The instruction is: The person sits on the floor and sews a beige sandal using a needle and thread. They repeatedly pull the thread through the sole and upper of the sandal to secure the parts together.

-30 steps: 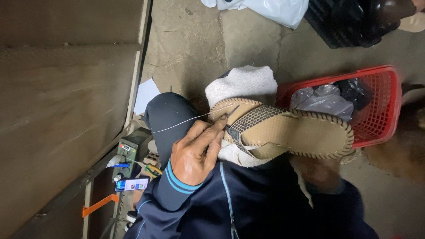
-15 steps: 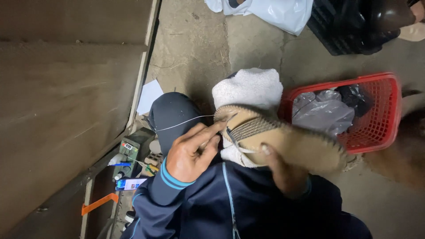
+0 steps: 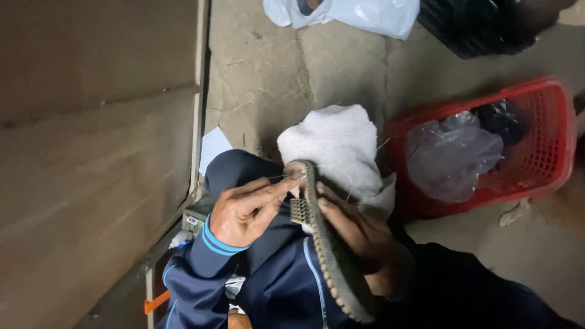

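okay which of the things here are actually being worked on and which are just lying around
In hand:
left hand, pinching at the sandal's tip
right hand, gripping the sandal
sandal, turned on edge
thread
white cloth on the lap under the sandal

Lying about:
red basket with plastic bags
white bag
paper on the floor

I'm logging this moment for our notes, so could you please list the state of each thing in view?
Left hand: pinching thread at the sandal's toe.
Right hand: gripping the sandal.
Sandal: held on edge over the lap.
White cloth: bunched on the knee.
Red basket: on the floor, holding plastic bags.
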